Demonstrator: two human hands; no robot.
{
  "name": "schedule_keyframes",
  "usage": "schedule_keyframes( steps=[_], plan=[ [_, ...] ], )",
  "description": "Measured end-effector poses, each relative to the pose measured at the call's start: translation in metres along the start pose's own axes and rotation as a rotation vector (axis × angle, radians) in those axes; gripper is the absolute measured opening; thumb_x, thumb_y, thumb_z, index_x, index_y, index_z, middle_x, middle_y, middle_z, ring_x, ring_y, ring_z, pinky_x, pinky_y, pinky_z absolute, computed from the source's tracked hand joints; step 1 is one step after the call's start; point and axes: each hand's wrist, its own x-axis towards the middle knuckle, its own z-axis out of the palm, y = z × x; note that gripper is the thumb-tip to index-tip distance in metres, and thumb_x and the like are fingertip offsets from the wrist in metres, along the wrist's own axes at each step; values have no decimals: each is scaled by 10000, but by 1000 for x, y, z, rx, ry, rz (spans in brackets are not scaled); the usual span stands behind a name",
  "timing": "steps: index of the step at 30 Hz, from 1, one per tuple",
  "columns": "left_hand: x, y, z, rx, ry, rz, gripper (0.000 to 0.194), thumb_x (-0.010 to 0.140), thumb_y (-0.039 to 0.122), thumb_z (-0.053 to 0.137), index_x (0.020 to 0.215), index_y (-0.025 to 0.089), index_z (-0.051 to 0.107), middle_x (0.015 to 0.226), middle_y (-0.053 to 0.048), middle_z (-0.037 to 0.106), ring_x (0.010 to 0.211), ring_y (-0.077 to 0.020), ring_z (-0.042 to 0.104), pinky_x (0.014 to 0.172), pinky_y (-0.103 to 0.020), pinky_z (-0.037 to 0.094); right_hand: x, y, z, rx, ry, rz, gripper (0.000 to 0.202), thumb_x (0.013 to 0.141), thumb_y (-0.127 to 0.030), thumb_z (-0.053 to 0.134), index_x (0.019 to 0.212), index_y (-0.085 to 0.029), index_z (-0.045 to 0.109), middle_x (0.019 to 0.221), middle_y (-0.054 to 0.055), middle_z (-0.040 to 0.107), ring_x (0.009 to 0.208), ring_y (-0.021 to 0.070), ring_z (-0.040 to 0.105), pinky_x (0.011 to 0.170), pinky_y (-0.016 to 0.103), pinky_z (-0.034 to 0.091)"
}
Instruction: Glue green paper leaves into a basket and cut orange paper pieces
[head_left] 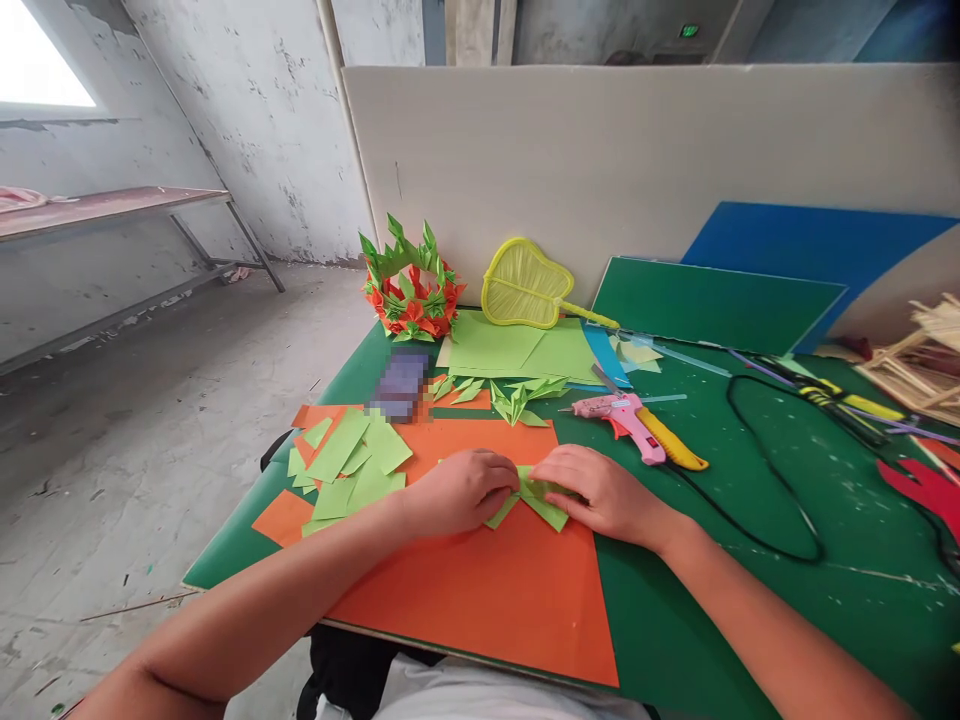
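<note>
Green paper [544, 509] above the orange sheet [480, 600], pinched between my left fingers [495, 469] and my right fingers [564, 468]. Around it on the bench [675, 630]: glue gun [637, 425], two o'clock; paper crown [414, 318], eleven; loose slips [341, 446], nine.

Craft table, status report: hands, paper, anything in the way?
Left hand, right hand: both holding green paper. Two flaps showing, over orange sheet. No obstruction seen; pink glue gun lies beyond right hand.
</note>
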Motion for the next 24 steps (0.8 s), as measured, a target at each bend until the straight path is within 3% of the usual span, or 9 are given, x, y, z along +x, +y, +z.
schedule_keyframes(
  steps=[7,11,13,18,21,24],
  plan=[
    [-2,-3,-1,-81,5,-39,186,913,247,498,926,178,670,1036,-82,650,924,-201,609,852,-306,453,0,-1,-2,10,-39,18,297,952,-307,457,1179,-264,644,1133,84,657,1079,234,569,948,424,462],
    [-4,-6,-3,-63,26,-109,329,879,333,567,1154,154,581,1134,-134,597,1027,-254,568,902,-367,452,-9,7,-6,100,10,191,408,956,-374,442,1358,-329,497,1359,59,540,1261,258,464,1044,462,395],
    [-6,-8,-2,-63,41,-138,436,869,351,581,1250,153,505,1154,-143,595,1059,-272,551,917,-396,447,-14,14,-8,197,49,325,460,957,-423,422,1409,-339,422,1342,58,557,1256,258,478,1034,464,410],
    [-5,-12,-1,-194,123,-265,498,838,359,627,1286,224,455,1107,-83,631,1033,-249,577,909,-375,454,-23,25,-15,573,136,522,518,947,-513,388,1406,-276,425,1156,85,662,1130,252,584,1006,443,442],
    [-4,-13,-6,-345,185,-383,497,838,391,620,1285,246,455,1120,-63,626,1003,-221,595,880,-340,462,-25,25,-18,728,162,590,539,931,-543,409,1402,-282,431,1269,86,603,1216,255,530,1063,438,384],
    [-3,-14,-13,-530,294,-482,460,859,437,585,1261,238,485,1150,-67,602,1040,-207,575,898,-314,446,-25,25,-16,915,239,566,506,938,-553,380,1391,-334,434,1436,41,467,1310,247,442,1090,422,352]
  ],
)
